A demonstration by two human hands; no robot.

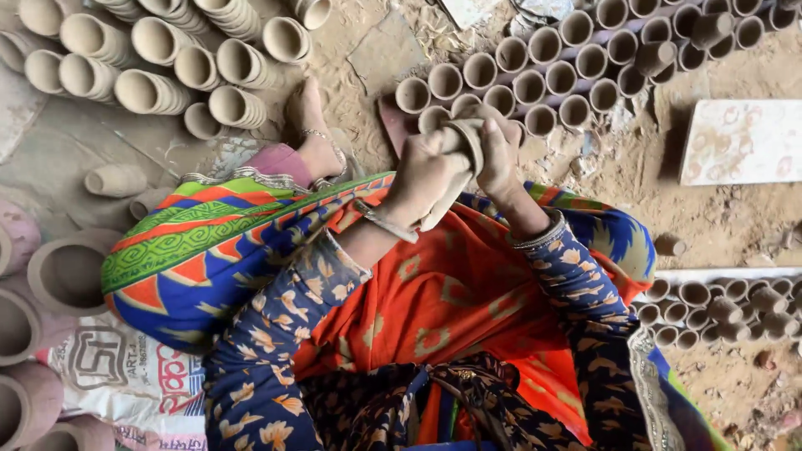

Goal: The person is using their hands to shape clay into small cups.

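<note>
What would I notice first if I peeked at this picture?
Right in the middle, the left hand and the right hand wrap around one small clay cup, held over a lap draped in bright orange, blue and green cloth. All around on the dusty ground sit rows of the same cups: open-mouthed ones just beyond the hands and stacked ones lying on their sides at upper left.

stacked clay cups (159, 50), rows of upright cups (551, 75), white board (742, 140), printed sack (125, 380)
</note>
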